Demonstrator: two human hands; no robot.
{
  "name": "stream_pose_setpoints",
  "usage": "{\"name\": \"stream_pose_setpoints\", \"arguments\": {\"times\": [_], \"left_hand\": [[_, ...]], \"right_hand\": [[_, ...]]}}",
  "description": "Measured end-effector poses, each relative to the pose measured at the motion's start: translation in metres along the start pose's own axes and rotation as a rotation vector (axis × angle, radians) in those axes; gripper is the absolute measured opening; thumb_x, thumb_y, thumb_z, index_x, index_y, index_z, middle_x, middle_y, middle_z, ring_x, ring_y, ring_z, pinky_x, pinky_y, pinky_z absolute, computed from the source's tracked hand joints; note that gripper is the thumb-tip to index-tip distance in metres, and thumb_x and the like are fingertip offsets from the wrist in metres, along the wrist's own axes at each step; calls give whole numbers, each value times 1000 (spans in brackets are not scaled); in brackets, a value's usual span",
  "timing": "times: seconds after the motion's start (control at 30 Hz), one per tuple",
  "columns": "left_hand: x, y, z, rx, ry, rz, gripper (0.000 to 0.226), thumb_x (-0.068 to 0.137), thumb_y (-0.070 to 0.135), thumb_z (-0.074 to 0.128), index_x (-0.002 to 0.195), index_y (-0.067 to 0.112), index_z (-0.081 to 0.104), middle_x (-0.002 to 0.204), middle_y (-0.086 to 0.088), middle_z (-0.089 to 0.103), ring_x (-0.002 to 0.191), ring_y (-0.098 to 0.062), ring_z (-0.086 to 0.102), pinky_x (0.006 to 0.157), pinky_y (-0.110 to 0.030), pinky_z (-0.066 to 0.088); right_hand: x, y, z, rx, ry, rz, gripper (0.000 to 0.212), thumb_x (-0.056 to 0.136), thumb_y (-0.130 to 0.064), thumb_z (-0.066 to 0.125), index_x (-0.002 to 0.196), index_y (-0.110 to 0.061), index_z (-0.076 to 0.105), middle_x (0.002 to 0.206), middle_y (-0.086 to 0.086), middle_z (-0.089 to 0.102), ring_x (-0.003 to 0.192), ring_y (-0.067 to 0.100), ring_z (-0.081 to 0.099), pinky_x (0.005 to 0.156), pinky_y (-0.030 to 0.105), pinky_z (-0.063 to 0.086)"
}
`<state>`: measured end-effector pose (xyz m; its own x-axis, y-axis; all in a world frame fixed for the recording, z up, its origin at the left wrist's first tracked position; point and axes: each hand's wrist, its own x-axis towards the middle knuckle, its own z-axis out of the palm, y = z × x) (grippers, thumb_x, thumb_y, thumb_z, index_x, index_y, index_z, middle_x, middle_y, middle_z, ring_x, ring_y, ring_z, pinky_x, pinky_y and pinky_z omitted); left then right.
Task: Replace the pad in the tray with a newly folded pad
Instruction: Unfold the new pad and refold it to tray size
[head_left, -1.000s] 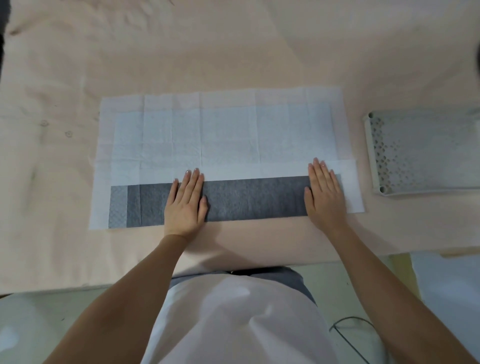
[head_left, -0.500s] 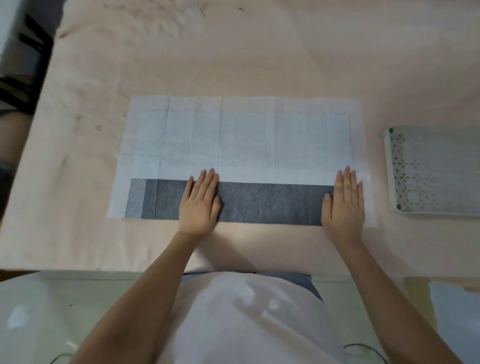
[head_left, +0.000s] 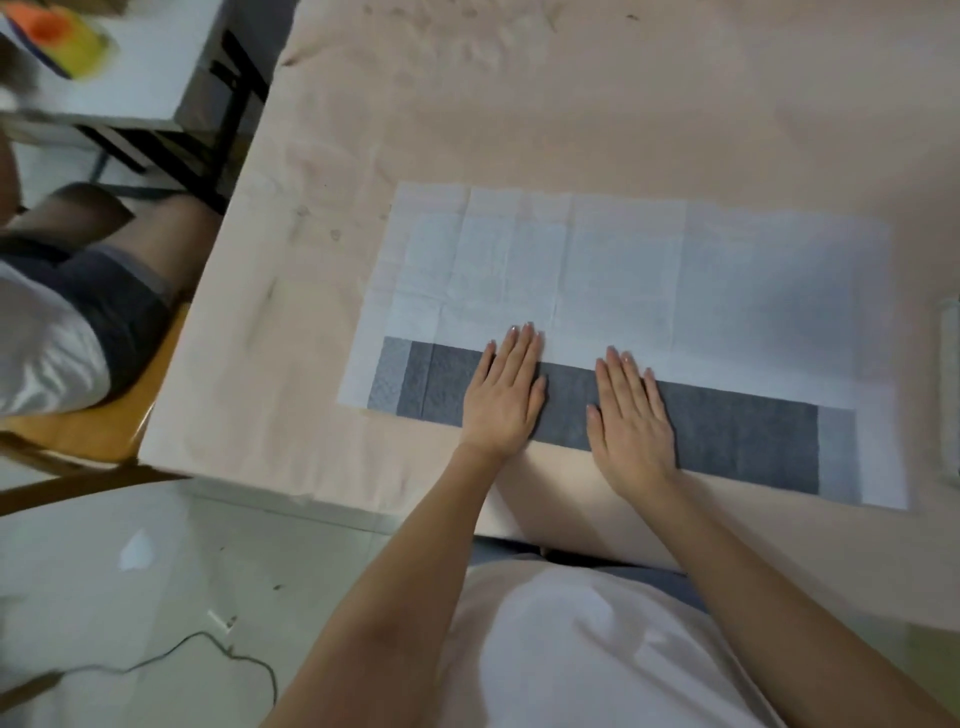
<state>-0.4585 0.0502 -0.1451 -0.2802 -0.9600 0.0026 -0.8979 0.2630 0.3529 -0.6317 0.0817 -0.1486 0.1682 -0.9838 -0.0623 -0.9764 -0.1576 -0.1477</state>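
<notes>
Table (head_left: 623, 104): covered in creased peach cloth, filling most of the frame; bare room above my pad and to its left.
Pad (head_left: 623, 280): broad white quilted sheet with fold creases, lying flat at centre; its near edge is folded over as a dark grey felt-like strip (head_left: 737, 436).
Tray (head_left: 951, 384): only a pale sliver at the right edge, beside the pad.
My left hand (head_left: 506, 397): flat, fingers together, pressing the strip.
My right hand (head_left: 631, 421): flat too, just beside my left, gripping nothing.
</notes>
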Motion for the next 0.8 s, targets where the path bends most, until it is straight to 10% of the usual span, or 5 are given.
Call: {"name": "stream_pose_setpoints", "arguments": {"times": [0.43,0.8], "left_hand": [[-31,-143,-52,100,9,-47,51,100,28,26,145,7,33,152,-8,31,142,-20,26,117,-39,19],[67,-115,-77,58,-22,-4,64,92,42,40,145,6,33,150,-11,36,141,-25,29,116,-36,15]], "right_hand": [[1,-6,-6,61,24,21,51,97,-24,28,140,2,37,148,16,36,138,30,32,114,47,24],[63,31,-49,97,76,136,46,85,-10,53,129,2,52,141,18,47,128,31,47,106,42,34]]}}
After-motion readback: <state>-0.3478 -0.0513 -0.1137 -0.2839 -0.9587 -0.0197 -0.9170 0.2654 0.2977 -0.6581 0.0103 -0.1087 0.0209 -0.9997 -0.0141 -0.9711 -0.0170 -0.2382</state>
